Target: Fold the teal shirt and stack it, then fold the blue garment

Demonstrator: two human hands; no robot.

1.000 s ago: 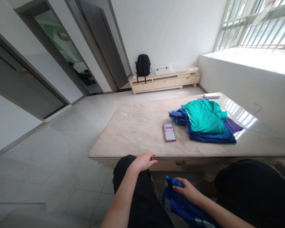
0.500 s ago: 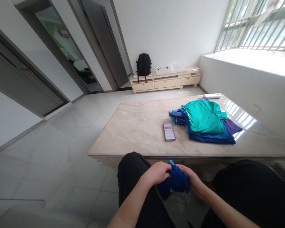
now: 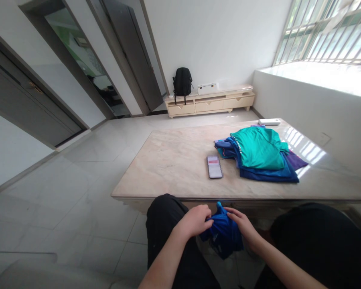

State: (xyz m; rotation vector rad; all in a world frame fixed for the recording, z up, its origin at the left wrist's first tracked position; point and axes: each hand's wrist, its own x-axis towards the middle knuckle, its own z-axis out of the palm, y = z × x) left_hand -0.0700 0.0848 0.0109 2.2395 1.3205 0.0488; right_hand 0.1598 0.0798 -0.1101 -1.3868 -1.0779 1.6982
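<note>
Between my knees, below the table's front edge, hangs a bunched blue garment with a light blue bit at its top. My left hand pinches its left side, fingers curled into the cloth. On the other side my right hand grips the cloth between thumb and fingers. What kind of garment it is cannot be made out, as it is crumpled. On the table lies a pile of clothes, with a green shirt on top and a dark blue garment beneath.
A phone lies on the marble table, left of the clothes. A white oblong object sits at the table's far edge. Farther back, a black backpack and a white box stand on a low cabinet.
My hands have moved slightly apart, and the blue garment between them has spread and hangs a little lower. The pile and phone stay as they were.
</note>
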